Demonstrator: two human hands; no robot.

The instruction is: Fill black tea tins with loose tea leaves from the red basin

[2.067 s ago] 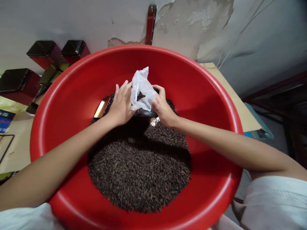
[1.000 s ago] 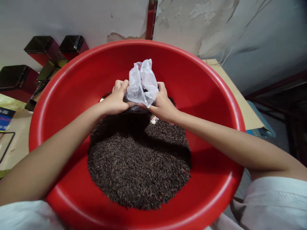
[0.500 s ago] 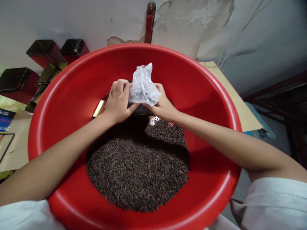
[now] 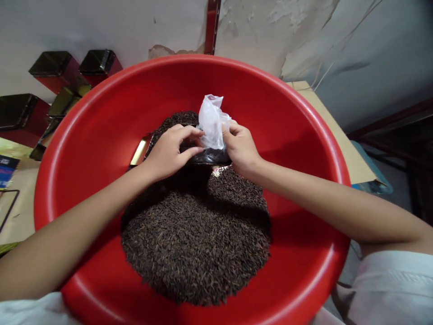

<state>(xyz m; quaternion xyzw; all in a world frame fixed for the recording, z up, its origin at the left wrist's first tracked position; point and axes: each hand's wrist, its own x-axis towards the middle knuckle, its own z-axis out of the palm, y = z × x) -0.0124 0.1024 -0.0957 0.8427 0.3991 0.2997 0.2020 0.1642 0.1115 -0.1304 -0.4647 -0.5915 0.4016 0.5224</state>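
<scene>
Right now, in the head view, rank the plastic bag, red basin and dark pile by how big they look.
1. Red basin
2. Dark pile
3. Plastic bag, counting only what shows

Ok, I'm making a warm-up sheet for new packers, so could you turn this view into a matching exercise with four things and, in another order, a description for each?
Things
1. Plastic bag
2. Basin
3. Tea leaves
4. Lidded tins

Descriptions
A. Dark brown, lying in a broad heap
B. Standing at the far left, with dark lids
C. Whitish, held by the right hand
D. Wide and red all over

Right pairs: 1-C, 2-D, 3-A, 4-B
</scene>
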